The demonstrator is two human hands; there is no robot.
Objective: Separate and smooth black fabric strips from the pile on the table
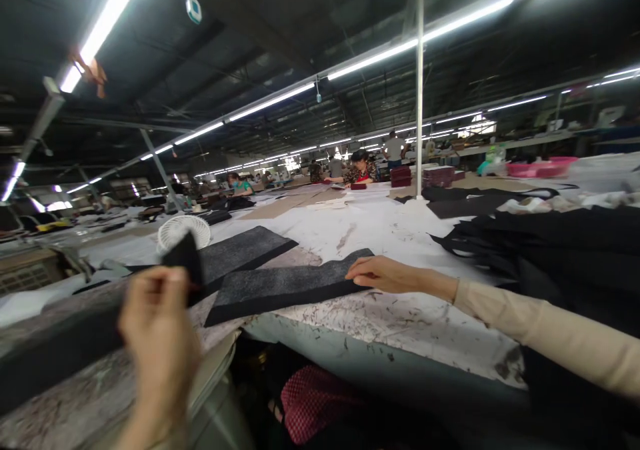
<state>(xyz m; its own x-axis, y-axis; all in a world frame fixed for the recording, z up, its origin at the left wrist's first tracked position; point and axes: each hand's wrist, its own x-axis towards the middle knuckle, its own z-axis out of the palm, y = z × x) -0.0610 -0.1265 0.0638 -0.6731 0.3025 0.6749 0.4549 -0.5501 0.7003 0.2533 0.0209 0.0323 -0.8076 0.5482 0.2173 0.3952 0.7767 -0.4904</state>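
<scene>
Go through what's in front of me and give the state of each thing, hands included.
left hand, raised, shut on small dark piece
small dark piece, held upright in the air
right hand, open, laid on the end of near grey strip
near grey strip, lying flat
far grey strip, lying flat
white fan, standing; spinning or not, cannot tell
ceiling lights, on
black cloth pile, crumpled

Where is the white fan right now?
Head view, left of centre: the white fan stands just behind the dark piece pinched in the left hand, beside a grey felt strip.
</scene>
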